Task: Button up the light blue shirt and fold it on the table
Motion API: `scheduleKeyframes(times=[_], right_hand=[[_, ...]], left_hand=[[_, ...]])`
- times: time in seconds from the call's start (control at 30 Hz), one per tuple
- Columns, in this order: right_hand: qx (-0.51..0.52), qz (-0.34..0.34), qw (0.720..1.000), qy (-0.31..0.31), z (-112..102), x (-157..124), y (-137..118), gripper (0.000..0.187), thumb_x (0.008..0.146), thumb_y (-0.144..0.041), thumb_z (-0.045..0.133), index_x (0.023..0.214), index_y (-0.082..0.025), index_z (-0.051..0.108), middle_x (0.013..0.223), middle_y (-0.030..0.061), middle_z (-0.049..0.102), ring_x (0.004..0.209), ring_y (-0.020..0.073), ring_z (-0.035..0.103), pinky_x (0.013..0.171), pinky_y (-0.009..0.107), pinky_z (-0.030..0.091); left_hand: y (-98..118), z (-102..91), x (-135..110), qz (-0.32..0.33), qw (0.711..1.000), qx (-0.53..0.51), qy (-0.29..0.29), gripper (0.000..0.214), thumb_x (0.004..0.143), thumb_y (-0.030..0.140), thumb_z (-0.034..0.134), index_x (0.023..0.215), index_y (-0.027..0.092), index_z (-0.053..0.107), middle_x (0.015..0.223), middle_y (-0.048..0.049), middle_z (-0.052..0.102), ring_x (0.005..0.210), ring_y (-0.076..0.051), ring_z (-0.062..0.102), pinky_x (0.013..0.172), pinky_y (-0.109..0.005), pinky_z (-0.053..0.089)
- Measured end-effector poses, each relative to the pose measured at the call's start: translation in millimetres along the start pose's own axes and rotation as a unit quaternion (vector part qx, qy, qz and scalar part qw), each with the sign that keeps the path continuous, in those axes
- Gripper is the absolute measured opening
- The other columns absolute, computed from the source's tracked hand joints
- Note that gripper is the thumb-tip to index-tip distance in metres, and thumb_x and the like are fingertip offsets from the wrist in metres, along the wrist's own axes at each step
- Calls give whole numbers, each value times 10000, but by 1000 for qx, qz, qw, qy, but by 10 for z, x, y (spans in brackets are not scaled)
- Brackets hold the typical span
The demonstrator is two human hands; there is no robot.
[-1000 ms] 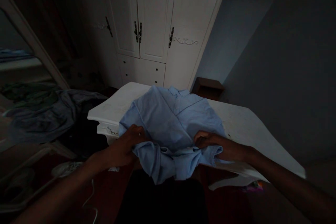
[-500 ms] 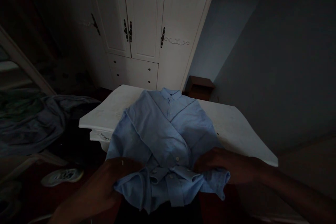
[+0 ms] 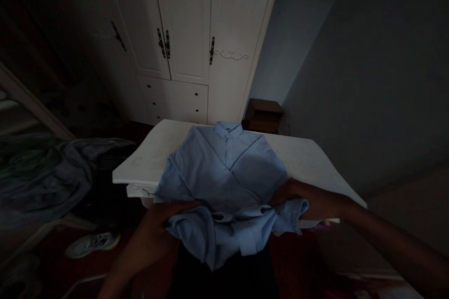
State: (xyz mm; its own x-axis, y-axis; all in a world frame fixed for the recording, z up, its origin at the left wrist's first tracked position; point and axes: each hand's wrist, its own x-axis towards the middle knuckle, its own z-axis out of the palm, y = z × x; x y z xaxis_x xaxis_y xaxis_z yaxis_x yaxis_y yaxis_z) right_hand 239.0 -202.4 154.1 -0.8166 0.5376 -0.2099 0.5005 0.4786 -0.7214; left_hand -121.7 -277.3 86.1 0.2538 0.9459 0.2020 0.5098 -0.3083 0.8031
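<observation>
A light blue button-up shirt (image 3: 224, 173) lies on the white table (image 3: 319, 163), its collar at the far edge and its sleeves folded inward across the front. The near hem hangs over the table's front edge, bunched up and raised. At the left side of that hem, my left hand (image 3: 164, 224) grips the cloth. My right hand (image 3: 294, 194) is closed on the hem's right side, with the folded cuffs between both hands. Fabric hides most of the fingertips of each hand.
Behind the table stands a white wardrobe (image 3: 182, 23) with dark handles and drawers. A small brown cabinet (image 3: 264, 114) sits at the back right. Grey clothing (image 3: 66, 173) is heaped on the left, and a shoe (image 3: 93, 244) rests on the red floor below it.
Both hands have lifted the shirt's hem and moved it up toward the collar, so the cuffs now tuck into the bend. The camera view has shifted slightly.
</observation>
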Motion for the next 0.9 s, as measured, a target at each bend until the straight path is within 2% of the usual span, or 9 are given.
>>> scheduleKeyframes(times=[0.17, 0.3, 0.43, 0.57, 0.73, 0.9], right_hand=[[22, 43, 998, 31, -302, 148, 75, 337, 738, -125, 531, 997, -192, 736, 952, 41, 743, 866, 189, 683, 796, 294, 528], [38, 18, 999, 25, -597, 341, 212, 294, 724, -169, 558, 967, -157, 724, 935, 50, 730, 865, 185, 663, 805, 301, 522], [46, 35, 998, 40, -886, 525, 398, 252, 767, -307, 611, 942, -156, 711, 915, 53, 721, 844, 189, 655, 796, 324, 523], [68, 60, 994, 61, -1121, 695, 652, 303, 721, -370, 668, 941, -165, 704, 929, 55, 712, 893, 216, 651, 821, 355, 518], [132, 69, 985, 90, -1298, 975, 1058, 339, 660, -388, 710, 921, -171, 708, 944, 57, 711, 906, 222, 651, 831, 363, 523], [205, 106, 966, 118, -1373, 1236, 1463, 349, 582, -332, 777, 894, -190, 713, 907, 40, 724, 864, 217, 667, 769, 330, 544]], left_hand=[[88, 23, 461, -46, 995, -81, 42, 388, 668, 189, 573, 1012, 217, 750, 927, -33, 763, 867, -237, 708, 833, -351, 564], [61, -79, 882, -41, 992, -84, 88, 414, 597, 170, 568, 965, 192, 756, 948, -40, 757, 891, -245, 694, 886, -361, 538], [-30, -304, 1336, -27, 995, -93, 39, 425, 578, 168, 567, 959, 191, 754, 928, -27, 752, 894, -244, 689, 880, -359, 537], [-207, -440, 1793, -34, 989, -137, -33, 396, 582, 182, 615, 953, 192, 754, 861, -14, 745, 853, -242, 691, 828, -353, 554], [-433, -459, 2288, -36, 983, -166, -71, 383, 586, 205, 665, 958, 178, 754, 813, -24, 738, 817, -239, 687, 793, -356, 558], [-689, -398, 2651, -41, 980, -176, -80, 389, 568, 217, 685, 947, 161, 752, 807, -39, 738, 793, -231, 686, 760, -350, 558]])
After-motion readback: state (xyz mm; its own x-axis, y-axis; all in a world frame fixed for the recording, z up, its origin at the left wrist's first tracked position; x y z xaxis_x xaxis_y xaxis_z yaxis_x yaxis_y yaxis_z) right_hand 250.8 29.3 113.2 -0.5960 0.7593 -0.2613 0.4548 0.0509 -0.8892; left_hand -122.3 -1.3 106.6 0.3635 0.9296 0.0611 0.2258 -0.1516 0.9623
